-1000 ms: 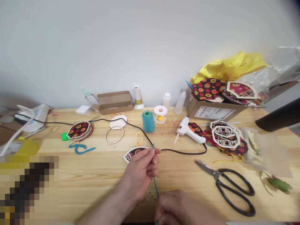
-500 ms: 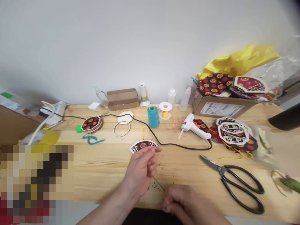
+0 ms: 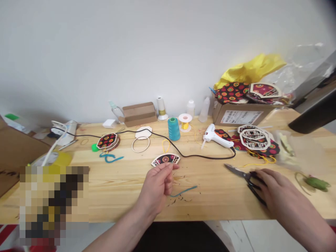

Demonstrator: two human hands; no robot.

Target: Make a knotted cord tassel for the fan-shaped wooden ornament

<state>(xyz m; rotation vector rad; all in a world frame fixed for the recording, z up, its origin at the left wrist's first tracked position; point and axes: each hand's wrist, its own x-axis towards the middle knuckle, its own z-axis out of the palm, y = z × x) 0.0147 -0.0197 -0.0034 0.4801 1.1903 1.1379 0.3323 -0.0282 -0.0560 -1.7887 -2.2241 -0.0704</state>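
Note:
My left hand (image 3: 159,185) is pinched on one end of a short teal cord (image 3: 183,191), whose free end trails to the right on the wooden table (image 3: 110,185). Just beyond the fingertips lies a fan-shaped patterned ornament (image 3: 166,159) with a yellow loop. My right hand (image 3: 273,190) rests over the handles of the black scissors (image 3: 243,174) at the right, fingers curled onto them; the blades point left.
A white glue gun (image 3: 216,137) with a black cable, a teal thread spool (image 3: 173,129), a yellow-thread reel (image 3: 185,121), a wooden ring (image 3: 140,144), patterned ornaments (image 3: 256,141), a cardboard box (image 3: 240,113) and bottles stand further back. A pixelated patch covers the front left.
My right hand let go of the teal cord and moved right onto the scissors. The cord's free end dropped to the table. The left hand kept its pinch.

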